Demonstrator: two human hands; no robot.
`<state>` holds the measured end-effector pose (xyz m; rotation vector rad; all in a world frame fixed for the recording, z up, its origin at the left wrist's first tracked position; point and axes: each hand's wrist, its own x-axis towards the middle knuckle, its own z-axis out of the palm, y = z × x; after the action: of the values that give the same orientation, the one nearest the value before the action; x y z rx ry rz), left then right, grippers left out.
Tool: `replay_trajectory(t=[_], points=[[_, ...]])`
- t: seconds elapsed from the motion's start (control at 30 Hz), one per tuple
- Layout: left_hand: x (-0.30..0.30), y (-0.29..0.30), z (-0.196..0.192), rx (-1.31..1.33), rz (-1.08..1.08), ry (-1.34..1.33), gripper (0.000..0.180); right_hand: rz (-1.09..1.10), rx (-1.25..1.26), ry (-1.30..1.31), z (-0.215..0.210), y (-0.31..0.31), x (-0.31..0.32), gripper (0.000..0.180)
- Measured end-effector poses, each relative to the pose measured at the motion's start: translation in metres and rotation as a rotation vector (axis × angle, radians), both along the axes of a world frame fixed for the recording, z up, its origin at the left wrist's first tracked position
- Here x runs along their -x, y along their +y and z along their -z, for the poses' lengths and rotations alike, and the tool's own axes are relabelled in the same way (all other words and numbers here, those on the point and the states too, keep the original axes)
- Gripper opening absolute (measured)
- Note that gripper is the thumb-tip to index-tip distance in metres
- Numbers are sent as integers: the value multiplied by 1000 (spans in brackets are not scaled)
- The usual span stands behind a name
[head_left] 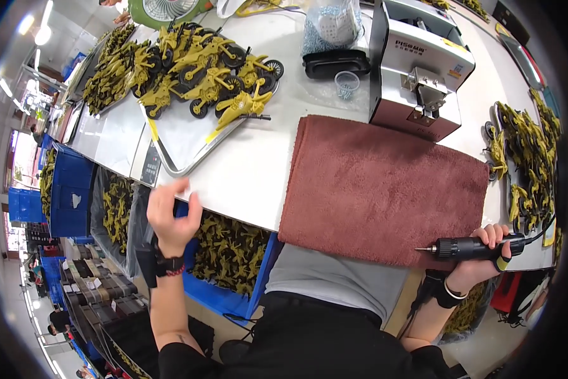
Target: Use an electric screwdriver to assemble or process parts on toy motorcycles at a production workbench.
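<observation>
My right hand (490, 242) is wrapped round a black electric screwdriver (464, 248) at the right front corner of the folded brown towel (385, 189). Its thin bit points left, over the towel's front edge. My left hand (173, 216) hovers near the table's front edge, thumb and forefinger curved and apart, with nothing visible between them. Beyond it, a metal tray (181, 165) holds a heap of olive-yellow toy motorcycles (202, 69) with black wheels. The nearest toy motorcycle (243, 108) lies at the tray's right rim.
A boxy screw feeder (419, 76) stands behind the towel. Beside it are a small clear cup (346, 84), a black case (336, 64) and a bag of small bluish pieces (332, 28). More toy motorcycles (527, 148) lie at right. Below the table, a blue crate (233, 306) holds yellow parts.
</observation>
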<state>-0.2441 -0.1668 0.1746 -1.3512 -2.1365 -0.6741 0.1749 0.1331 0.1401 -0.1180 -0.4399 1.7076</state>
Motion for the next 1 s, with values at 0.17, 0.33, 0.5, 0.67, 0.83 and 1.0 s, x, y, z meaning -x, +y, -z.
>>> replay_trajectory(t=[0.17, 0.33, 0.5, 0.67, 0.83, 1.0], points=[[39, 92, -39, 147, 126, -84, 91, -9, -1, 21, 2, -1, 0, 25], [59, 135, -19, 303, 48, -24, 91, 10, -7, 39, 5, -3, 4, 26], [74, 138, -18, 145, 127, -239, 54, 57, 3, 15, 4, -6, 4, 26], [93, 130, -31, 231, -9, -425, 57, 10, -3, 33, 2, -5, 6, 26], [84, 133, -53, 480, -198, -522, 69, 8, -4, 28, 1, -7, 5, 25], [94, 127, -43, 333, 81, -653, 57, 22, 5, 24, 2, -7, 4, 28]])
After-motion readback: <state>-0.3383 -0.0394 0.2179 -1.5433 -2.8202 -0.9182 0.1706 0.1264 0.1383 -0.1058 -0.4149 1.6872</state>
